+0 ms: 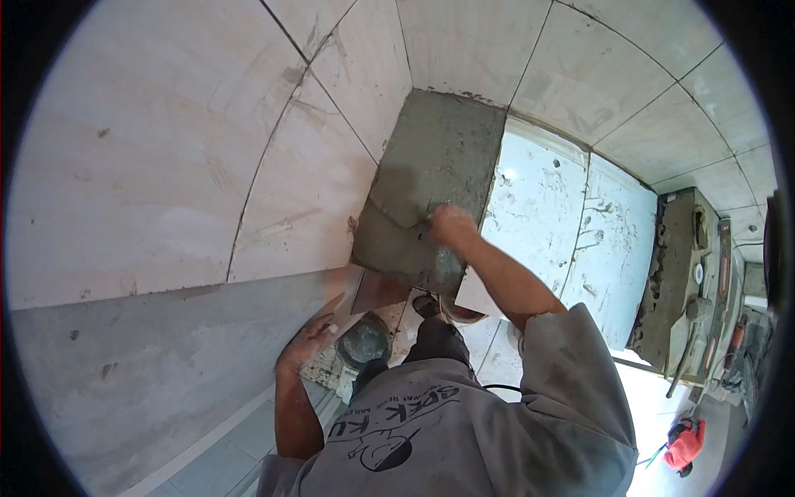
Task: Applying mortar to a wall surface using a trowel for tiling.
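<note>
My right hand [451, 225] is closed on what looks like a trowel, over a bed of wet grey mortar [447, 137]. The tool's blade is hard to tell from the mortar. Lower left, my left hand [308, 341] is held out by the low grey wall, fingers apart, and I make out nothing held in it. Close beside it stands a round bucket [363, 341] with greyish water or slurry inside. White tiles [538, 199] smeared with mortar lie directly right of the wet bed.
Large pale wall tiles [331, 166] rise on the left and at the back. At the right, a rough concrete ledge [667, 273] stands beside a hammer [689, 335] and other tools. A red item [686, 443] lies at the lower right. My foot [426, 306] is below the slab's edge.
</note>
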Demonstrator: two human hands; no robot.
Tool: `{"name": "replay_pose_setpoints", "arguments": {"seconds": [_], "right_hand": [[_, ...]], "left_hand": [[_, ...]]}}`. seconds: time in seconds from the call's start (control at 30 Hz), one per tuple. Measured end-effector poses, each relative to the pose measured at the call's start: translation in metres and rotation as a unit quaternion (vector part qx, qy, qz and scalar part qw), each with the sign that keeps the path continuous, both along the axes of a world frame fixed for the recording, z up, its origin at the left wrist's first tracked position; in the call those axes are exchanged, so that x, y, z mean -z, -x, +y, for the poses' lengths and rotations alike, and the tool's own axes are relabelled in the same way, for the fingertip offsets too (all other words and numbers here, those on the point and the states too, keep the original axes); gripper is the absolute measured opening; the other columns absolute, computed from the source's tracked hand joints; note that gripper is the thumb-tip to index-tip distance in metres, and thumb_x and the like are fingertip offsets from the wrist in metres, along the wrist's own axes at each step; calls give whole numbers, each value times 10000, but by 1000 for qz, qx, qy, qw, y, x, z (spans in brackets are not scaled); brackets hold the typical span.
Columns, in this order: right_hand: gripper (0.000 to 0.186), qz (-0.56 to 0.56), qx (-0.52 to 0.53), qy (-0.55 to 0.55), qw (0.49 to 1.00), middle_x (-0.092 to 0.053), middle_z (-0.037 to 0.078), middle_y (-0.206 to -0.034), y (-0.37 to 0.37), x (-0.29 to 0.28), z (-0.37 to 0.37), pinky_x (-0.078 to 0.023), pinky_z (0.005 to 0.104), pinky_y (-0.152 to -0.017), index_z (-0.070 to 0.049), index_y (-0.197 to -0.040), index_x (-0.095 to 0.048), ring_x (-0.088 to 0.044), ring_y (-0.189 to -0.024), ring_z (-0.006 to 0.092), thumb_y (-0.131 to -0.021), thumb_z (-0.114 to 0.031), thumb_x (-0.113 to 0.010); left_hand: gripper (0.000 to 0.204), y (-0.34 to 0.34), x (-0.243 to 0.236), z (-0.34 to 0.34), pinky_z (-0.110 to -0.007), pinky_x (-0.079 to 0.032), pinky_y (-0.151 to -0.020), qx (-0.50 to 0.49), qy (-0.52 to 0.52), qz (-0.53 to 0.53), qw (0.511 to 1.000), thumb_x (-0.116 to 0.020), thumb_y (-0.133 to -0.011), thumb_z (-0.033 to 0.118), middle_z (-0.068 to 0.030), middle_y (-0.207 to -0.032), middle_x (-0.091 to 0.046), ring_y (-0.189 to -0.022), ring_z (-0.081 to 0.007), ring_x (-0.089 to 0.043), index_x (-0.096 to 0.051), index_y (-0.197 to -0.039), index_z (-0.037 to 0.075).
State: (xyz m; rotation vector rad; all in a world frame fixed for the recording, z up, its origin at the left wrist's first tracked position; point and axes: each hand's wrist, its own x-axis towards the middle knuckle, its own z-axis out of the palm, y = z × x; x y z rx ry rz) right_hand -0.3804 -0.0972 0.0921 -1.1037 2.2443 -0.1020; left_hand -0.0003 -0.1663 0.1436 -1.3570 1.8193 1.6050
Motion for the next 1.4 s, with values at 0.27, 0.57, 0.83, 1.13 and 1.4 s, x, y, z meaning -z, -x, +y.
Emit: {"name": "replay_pose_setpoints", "arguments": {"seconds": [0.27, 0.57, 0.83, 1.13, 1.4], "right_hand": [[254, -55, -115, -23, 992, -665, 205, -938, -90, -8, 54, -527, 404, -794, -29, -945, -680, -655, -926, 315, -758, -183, -603], [249, 12, -125, 36, 991, -666, 214, -894, -174, -24, 116, -529, 416, -766, -1, -891, -677, -660, -882, 335, -740, -178, -586], [293, -24, -127, -20, 991, -666, 213, -903, -264, 17, 205, -525, 427, -769, -8, -907, -678, -660, -884, 326, -716, -208, -580], [368, -12, -319, -126, 939, -638, 236, -1017, -338, 72, 210, -503, 431, -827, -23, -981, -667, -629, -979, 340, -734, -267, -543], [502, 155, -505, -240, 815, -605, 219, -1116, -377, 121, 153, -485, 427, -899, -14, -1234, -495, -579, -1086, 339, -805, -272, -520]], "left_hand": [[583, 3, 7, 0, -299, -359, -999, 1, 13, 12, 1000, -540, -923, 371, -153, -1333, -470, -1190, -224, -467, -395, -1369, 25], [528, -97, 35, 62, -315, -463, -849, -93, 133, 106, 981, -541, -909, 364, -142, -1085, -613, -990, -200, -579, -472, -1300, 16], [519, -276, 110, 229, -354, -512, -630, -355, -3, 44, 934, -522, -891, 458, -88, -924, -617, -848, -187, -595, -540, -1205, 44], [450, -389, 159, 357, -291, -506, -532, -598, -50, 106, 793, -524, -889, 499, -44, -849, -593, -675, -141, -578, -559, -1100, 103], [376, -315, 214, 436, -376, -506, -703, -756, -108, 189, 617, -490, -918, 390, -67, -1062, -629, -874, -184, -618, -554, -1138, 91]]}}
